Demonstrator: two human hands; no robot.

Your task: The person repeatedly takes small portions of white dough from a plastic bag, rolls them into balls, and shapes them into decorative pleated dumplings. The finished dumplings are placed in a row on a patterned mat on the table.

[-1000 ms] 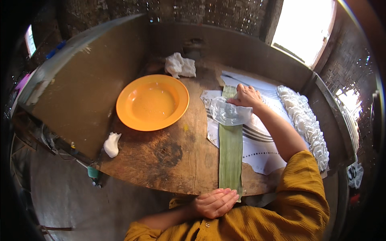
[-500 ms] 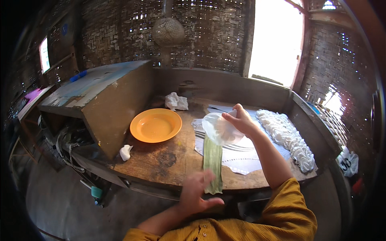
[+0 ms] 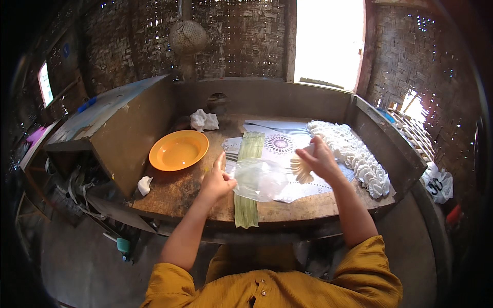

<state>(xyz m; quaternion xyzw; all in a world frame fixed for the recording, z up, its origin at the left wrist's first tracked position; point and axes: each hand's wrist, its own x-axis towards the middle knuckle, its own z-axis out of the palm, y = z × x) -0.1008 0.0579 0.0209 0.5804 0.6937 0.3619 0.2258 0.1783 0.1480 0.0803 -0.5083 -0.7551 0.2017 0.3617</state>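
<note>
My left hand [image 3: 215,183] pinches the edge of a thin clear plastic sheet [image 3: 259,180], its index finger pointing up. The sheet hangs over a long, pale green ribbed strip [image 3: 246,211] that looks like a leaf and overhangs the table's front edge. To the right, my right hand [image 3: 321,159] is closed on a cream, pleated, fan-like piece [image 3: 301,170], held above a white patterned cloth or sheet [image 3: 280,145]. Beyond that hand lie several white ruffled pieces [image 3: 359,156], packed in rows along the table's right side.
An orange plate [image 3: 178,150] sits left on the wooden table [image 3: 177,197]. A crumpled white lump [image 3: 204,120] lies behind it, a smaller white lump [image 3: 145,185] in front. A wooden box [image 3: 133,120] borders the left; raised boards [image 3: 257,96] edge the back and right.
The plastic sheet was in my right hand and is now in my left, which has risen from the front edge. My right hand now shows a pleated piece. The view has shifted.
</note>
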